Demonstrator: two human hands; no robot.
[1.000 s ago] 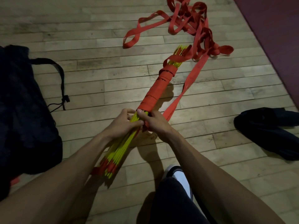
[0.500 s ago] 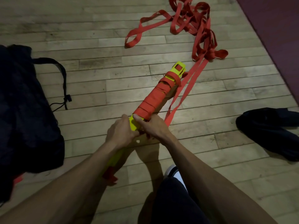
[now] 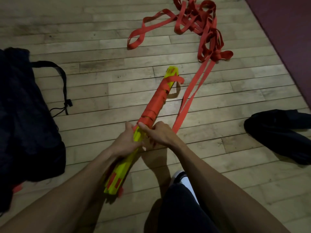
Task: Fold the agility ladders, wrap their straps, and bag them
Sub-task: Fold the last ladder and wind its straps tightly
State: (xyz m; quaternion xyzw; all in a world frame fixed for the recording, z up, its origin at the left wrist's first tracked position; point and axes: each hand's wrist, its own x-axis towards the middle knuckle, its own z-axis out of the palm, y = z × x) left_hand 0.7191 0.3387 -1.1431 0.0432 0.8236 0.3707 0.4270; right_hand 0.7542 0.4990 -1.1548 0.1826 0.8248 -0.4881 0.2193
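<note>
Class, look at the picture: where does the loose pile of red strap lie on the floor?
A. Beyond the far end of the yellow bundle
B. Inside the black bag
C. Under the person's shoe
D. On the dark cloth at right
A: the loose red strap is heaped beyond the far tip of the yellow bundle, on bare floorboards.

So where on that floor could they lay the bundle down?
Bare boards lie between the black bag and the bundle, and between the taut strap and the dark cloth. The top right is crowded with tangled strap.
</note>
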